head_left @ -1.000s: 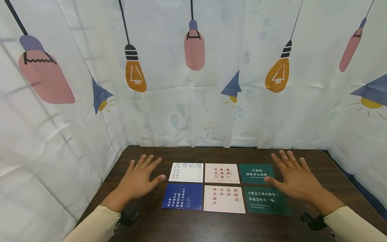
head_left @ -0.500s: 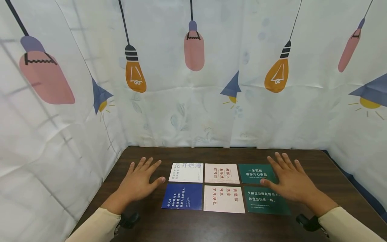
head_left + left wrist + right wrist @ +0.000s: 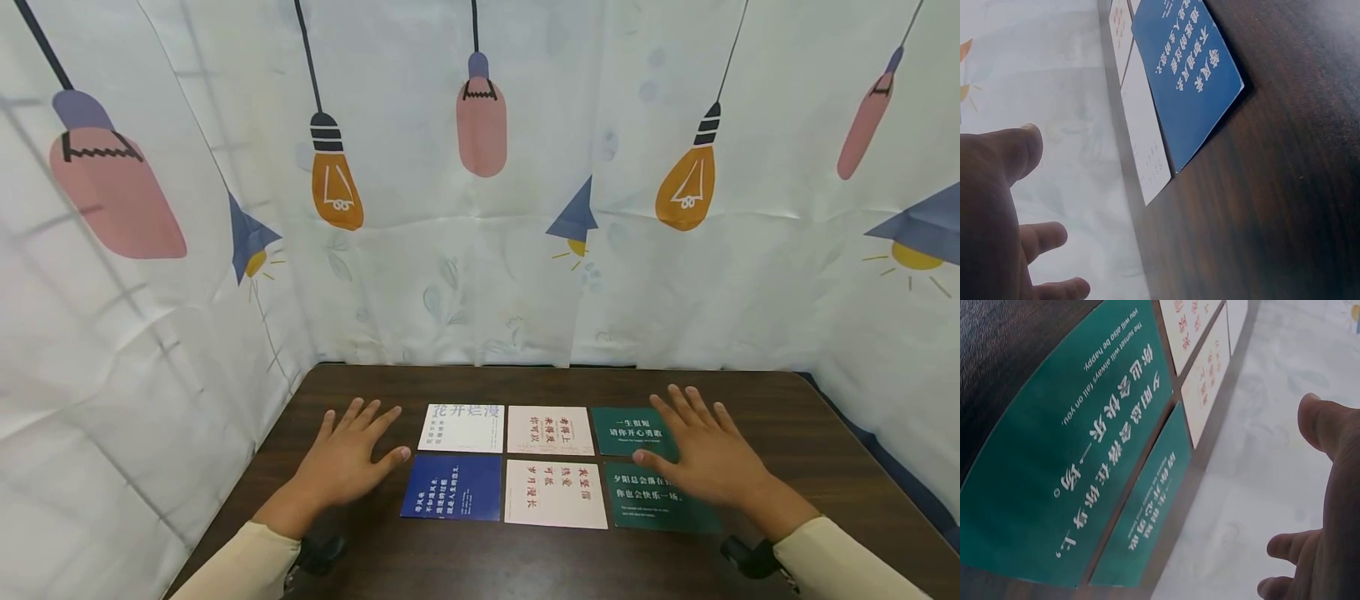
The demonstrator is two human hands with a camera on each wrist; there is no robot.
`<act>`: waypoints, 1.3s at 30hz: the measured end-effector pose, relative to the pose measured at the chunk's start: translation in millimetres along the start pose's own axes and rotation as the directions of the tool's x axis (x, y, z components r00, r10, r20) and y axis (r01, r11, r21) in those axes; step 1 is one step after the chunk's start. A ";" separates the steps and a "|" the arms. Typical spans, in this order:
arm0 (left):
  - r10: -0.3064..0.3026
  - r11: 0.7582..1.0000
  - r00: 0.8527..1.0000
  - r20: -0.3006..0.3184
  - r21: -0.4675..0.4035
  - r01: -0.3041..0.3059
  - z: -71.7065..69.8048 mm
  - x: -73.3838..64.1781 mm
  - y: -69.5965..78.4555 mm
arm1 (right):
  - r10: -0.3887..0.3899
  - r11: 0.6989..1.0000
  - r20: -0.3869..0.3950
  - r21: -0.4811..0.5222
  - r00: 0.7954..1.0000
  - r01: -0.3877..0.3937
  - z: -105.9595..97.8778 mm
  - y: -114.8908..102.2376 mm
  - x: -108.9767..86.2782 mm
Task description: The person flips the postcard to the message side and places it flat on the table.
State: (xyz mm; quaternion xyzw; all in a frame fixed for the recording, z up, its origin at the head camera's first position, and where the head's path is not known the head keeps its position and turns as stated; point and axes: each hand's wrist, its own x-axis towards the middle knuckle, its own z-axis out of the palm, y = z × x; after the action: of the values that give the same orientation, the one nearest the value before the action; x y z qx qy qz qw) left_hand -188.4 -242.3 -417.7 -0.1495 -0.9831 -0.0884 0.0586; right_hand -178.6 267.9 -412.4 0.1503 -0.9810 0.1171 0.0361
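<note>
Printed cards lie flat in two rows on a dark wooden table (image 3: 495,558). The far row has a white card (image 3: 461,433), a pale pink card (image 3: 551,432) and a green card (image 3: 626,433). Nearer are a blue card (image 3: 452,492), another pink card (image 3: 557,498) and a larger green card (image 3: 645,500). My left hand (image 3: 341,458) is spread, holding nothing, just left of the white and blue cards. With fingers apart, my right hand (image 3: 708,458) hovers over the right edges of both green cards, hiding part of them. In the right wrist view it appears raised above the table.
A white curtain (image 3: 465,292) printed with lamps and bulbs hangs behind the table and along both sides. Dark wrist devices are strapped at both cuffs, one by the left cuff (image 3: 273,542) and one by the right cuff (image 3: 806,542).
My right hand has moved left and slightly nearer, covering more of the green cards. The left hand has dropped very slightly in view. The cards have stayed in place.
</note>
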 end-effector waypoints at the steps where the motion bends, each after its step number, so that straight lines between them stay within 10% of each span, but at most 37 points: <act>1: 0.000 1.000 1.000 -0.002 -0.004 0.000 0.6 -0.3 0.1 | -0.001 1.000 0.000 0.002 1.000 0.001 0.7 -0.9 -0.1; 39: -0.015 0.999 1.000 0.018 -0.032 0.015 23.1 -9.2 -3.3 | -0.049 0.998 -0.013 0.029 0.999 0.050 30.9 -19.3 4.8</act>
State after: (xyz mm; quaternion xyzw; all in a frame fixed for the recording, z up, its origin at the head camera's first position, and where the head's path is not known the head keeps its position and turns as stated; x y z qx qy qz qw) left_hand -182.7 -243.5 -442.1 -0.1437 -0.9831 -0.1032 0.0469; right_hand -178.4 241.2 -437.6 0.1743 -0.9749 0.1316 0.0430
